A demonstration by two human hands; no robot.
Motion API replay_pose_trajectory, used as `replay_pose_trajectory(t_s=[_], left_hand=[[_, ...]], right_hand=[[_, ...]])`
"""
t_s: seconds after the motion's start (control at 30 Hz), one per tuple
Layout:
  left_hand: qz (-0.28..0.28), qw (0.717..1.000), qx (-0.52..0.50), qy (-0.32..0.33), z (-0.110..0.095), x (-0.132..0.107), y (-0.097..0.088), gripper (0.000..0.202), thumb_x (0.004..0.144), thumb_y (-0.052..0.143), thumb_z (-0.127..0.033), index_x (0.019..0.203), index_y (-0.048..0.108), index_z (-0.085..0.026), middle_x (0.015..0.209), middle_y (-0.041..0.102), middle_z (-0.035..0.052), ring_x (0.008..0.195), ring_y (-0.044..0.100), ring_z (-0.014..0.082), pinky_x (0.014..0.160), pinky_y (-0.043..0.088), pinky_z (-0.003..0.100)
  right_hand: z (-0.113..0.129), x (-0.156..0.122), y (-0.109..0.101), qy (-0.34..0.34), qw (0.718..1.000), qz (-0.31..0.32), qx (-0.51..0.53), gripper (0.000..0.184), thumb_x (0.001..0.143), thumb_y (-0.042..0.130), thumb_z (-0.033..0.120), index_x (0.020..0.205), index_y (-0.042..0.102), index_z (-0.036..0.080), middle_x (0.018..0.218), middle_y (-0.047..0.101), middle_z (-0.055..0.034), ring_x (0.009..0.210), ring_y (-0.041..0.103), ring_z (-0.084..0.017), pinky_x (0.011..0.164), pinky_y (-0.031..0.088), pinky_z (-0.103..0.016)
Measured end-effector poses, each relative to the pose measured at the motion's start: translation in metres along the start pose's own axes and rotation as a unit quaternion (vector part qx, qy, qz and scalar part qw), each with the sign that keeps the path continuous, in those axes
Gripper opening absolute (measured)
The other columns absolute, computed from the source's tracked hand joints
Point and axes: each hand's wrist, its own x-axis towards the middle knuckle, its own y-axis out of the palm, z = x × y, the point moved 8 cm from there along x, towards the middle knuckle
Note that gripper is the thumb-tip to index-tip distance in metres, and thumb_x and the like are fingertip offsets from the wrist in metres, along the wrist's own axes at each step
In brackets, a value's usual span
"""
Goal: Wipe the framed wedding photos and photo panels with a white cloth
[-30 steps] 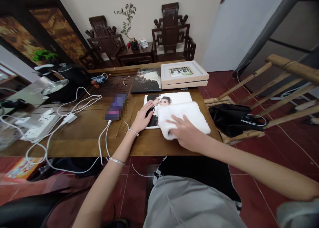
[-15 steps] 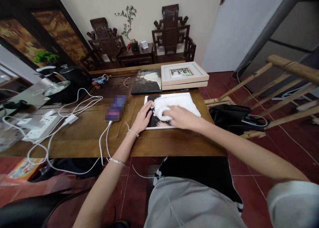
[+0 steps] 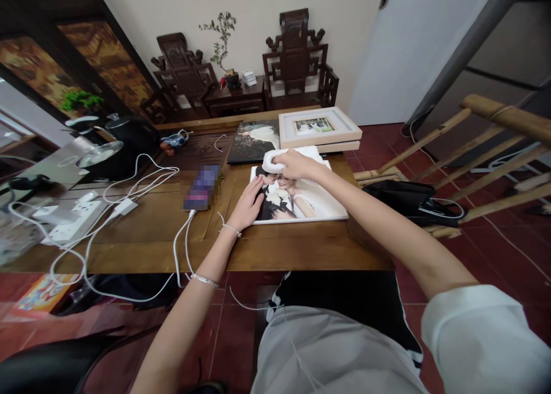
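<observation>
"Where is the right hand?"

"The right hand (image 3: 298, 164) is over the far edge of a flat, rectangular, white-edged photo panel (image 3: 325, 205) printed with two people posed close together. Its fingers are curled and clamped on a fluffy white cloth (image 3: 272, 161), bunched at the near left and spreading out behind the hand."

"Does the cloth touch the frames behind?"

"I can't tell. It reaches close to two stacked pale wooden frames (image 3: 319, 124), the upper one holding a small picture."

"And the left hand?"

"The left hand (image 3: 246, 204) lies on the panel's left edge, fingers stretched out close together, the thumb apart from them, gripping nothing."

"Where does the panel lie?"

"Flat on the brown wooden table (image 3: 301, 255), near the front edge. Just behind it is a dark rectangular photo panel (image 3: 257, 134) showing a white gown, beside the frames."

"Anything to the left?"

"A phone with a purplish, blurred screen (image 3: 201, 187), plugged into a thin white cable (image 3: 175, 250)."
</observation>
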Motion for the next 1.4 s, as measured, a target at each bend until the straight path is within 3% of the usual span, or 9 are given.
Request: replay_pose_trajectory(t_s=[0.17,0.3,0.4,0.57,0.7,0.87,1.03,1.2,1.4], left_hand=[[-0.006,1.000,-0.005,0.002,0.003,0.001,0.001,0.051,0.098,0.037,-0.031,0.147,0.046,-0.020,0.159,0.039,0.0081,0.149,0.030,0.0225,0.125,0.019,0.047],[-0.005,1.000,-0.010,0.003,0.005,0.000,0.002,0.052,0.098,0.037,-0.029,0.148,0.045,-0.019,0.159,0.038,0.0081,0.149,0.030,0.0223,0.125,0.019,0.045],[-0.004,1.000,-0.004,0.001,0.002,-0.001,0.001,0.052,0.098,0.035,-0.026,0.148,0.044,-0.016,0.159,0.038,0.0100,0.150,0.030,0.0213,0.126,0.019,0.044],[-0.001,1.000,-0.007,0.004,-0.001,-0.001,0.001,0.052,0.097,0.036,-0.025,0.148,0.044,-0.018,0.159,0.037,0.0079,0.150,0.029,0.0209,0.125,0.019,0.046],[-0.004,1.000,-0.011,0.005,-0.001,-0.001,0.000,0.052,0.097,0.036,-0.024,0.148,0.045,-0.018,0.159,0.038,0.0079,0.149,0.031,0.0215,0.125,0.020,0.046],[-0.015,1.000,-0.017,0.009,-0.001,-0.001,-0.001,0.051,0.098,0.037,-0.028,0.147,0.047,-0.020,0.158,0.041,0.0068,0.148,0.033,0.0215,0.125,0.021,0.046],[-0.058,0.997,-0.052,0.001,-0.008,-0.003,-0.009,0.053,0.102,0.034,-0.044,0.145,0.050,-0.016,0.153,0.047,0.0108,0.145,0.040,0.0228,0.124,0.025,0.044],[-0.132,0.982,-0.130,0.026,-0.019,-0.008,-0.025,0.059,0.103,0.032,-0.053,0.146,0.048,-0.016,0.153,0.047,0.0119,0.144,0.041,0.0230,0.123,0.027,0.043],[-0.165,0.970,-0.170,0.045,-0.018,-0.011,-0.030,0.063,0.103,0.025,-0.058,0.149,0.046,-0.021,0.156,0.043,0.0079,0.149,0.031,0.0236,0.124,0.021,0.043]], right_hand=[[0.033,-0.048,0.021,-0.026,0.998,-0.018,-0.048,0.044,0.080,0.047,0.003,0.117,0.067,0.014,0.112,0.069,-0.0182,0.103,0.062,-0.029,0.084,0.043,-0.038],[0.069,-0.103,0.049,-0.056,0.995,0.002,-0.088,0.052,0.079,0.044,-0.001,0.123,0.066,0.017,0.145,0.053,-0.0180,0.139,0.039,-0.038,0.105,0.034,-0.061],[0.092,-0.139,0.060,-0.086,0.991,0.023,-0.095,0.050,0.080,0.043,-0.001,0.119,0.069,0.017,0.154,0.044,-0.0150,0.145,0.030,-0.040,0.109,0.028,-0.068],[0.109,-0.168,0.058,-0.119,0.990,0.065,-0.043,0.049,0.076,0.046,-0.001,0.116,0.069,0.017,0.150,0.049,-0.0152,0.142,0.036,-0.039,0.107,0.034,-0.066],[0.091,-0.154,0.040,-0.089,0.995,0.032,-0.016,0.047,0.074,0.048,0.000,0.112,0.069,0.018,0.130,0.064,-0.0166,0.130,0.050,-0.033,0.103,0.040,-0.051],[0.051,-0.102,0.024,-0.028,0.999,-0.001,-0.042,0.042,0.080,0.046,0.004,0.113,0.068,0.018,0.114,0.066,-0.0162,0.097,0.063,-0.027,0.085,0.044,-0.038],[0.028,-0.050,0.024,-0.007,0.997,-0.032,-0.075,0.046,0.082,0.045,0.004,0.122,0.064,0.016,0.115,0.065,-0.0189,0.102,0.061,-0.030,0.084,0.043,-0.041],[0.043,-0.036,0.039,-0.055,0.992,-0.030,-0.109,0.046,0.082,0.046,0.000,0.121,0.064,0.017,0.127,0.064,-0.0174,0.131,0.045,-0.035,0.099,0.037,-0.054],[0.086,-0.078,0.052,-0.195,0.977,-0.012,-0.086,0.040,0.082,0.051,0.000,0.113,0.068,0.018,0.146,0.055,-0.0118,0.143,0.034,-0.034,0.109,0.030,-0.064]])
